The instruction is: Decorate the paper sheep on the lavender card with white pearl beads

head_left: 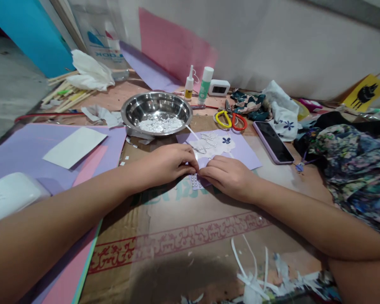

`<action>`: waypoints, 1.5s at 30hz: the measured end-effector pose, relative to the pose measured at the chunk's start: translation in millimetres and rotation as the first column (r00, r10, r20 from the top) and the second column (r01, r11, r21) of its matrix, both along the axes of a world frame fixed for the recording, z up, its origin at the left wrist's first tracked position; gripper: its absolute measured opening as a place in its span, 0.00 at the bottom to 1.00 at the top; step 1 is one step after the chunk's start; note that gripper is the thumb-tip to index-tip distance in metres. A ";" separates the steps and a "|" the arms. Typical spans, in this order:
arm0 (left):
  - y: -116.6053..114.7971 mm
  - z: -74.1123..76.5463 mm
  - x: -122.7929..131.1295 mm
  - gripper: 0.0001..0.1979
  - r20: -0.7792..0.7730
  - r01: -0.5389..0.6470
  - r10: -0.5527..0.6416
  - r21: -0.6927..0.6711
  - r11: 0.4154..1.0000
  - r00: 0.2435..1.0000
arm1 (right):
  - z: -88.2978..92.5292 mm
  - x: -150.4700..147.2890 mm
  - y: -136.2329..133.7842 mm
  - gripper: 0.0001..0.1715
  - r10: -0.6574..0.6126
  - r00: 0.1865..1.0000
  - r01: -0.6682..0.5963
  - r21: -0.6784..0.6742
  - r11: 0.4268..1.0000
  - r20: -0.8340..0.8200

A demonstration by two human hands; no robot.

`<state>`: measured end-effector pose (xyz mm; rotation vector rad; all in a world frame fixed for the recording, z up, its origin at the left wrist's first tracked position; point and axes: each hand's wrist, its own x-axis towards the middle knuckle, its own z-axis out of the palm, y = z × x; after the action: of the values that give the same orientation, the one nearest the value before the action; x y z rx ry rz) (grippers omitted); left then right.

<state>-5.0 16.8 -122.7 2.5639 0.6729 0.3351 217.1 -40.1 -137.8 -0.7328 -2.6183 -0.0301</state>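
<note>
My left hand (169,162) and my right hand (229,175) meet at the middle of the cardboard, fingers curled and pinched together over a small strip of stick-on pearls (194,181). What the fingertips pinch is too small to make out. Just beyond them lies a lilac paper sheet (243,154) carrying a white cloud-shaped cutout (213,143) dotted with pearls and a small blue flower. A steel bowl (156,112) holding white beads stands behind my left hand.
Yellow-and-orange scissors (230,120), a phone (272,141), two glue bottles (205,84) and crumpled cloth (351,169) lie to the right and back. Purple and pink paper sheets (34,147) cover the left side. White paper scraps (256,278) litter the near edge.
</note>
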 end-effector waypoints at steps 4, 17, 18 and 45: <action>-0.5 0.9 1.0 0.07 -0.021 -0.014 0.015 0.005 1.000 1.000 | 1.4 -0.8 -0.1 0.14 0.021 1.000 -0.021 0.003 1.000 0.022; -1.0 4.1 2.5 0.06 -0.033 -0.009 0.008 -0.022 1.000 0.999 | 4.7 0.8 -0.3 0.17 0.056 0.992 -0.068 0.103 0.992 0.110; -1.1 4.1 2.4 0.06 -0.032 -0.007 0.007 -0.021 1.000 0.999 | 4.5 1.0 -0.2 0.17 0.059 0.992 -0.070 0.105 0.992 0.109; -2.0 5.2 3.1 0.06 -0.058 -0.006 0.006 -0.006 1.000 0.998 | 4.8 2.0 -0.8 0.18 0.080 0.992 -0.089 0.097 0.991 0.095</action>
<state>-1.9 14.9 -117.4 2.5751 0.7020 0.2618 219.0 -40.9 -133.0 -0.5977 -2.7089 -0.1731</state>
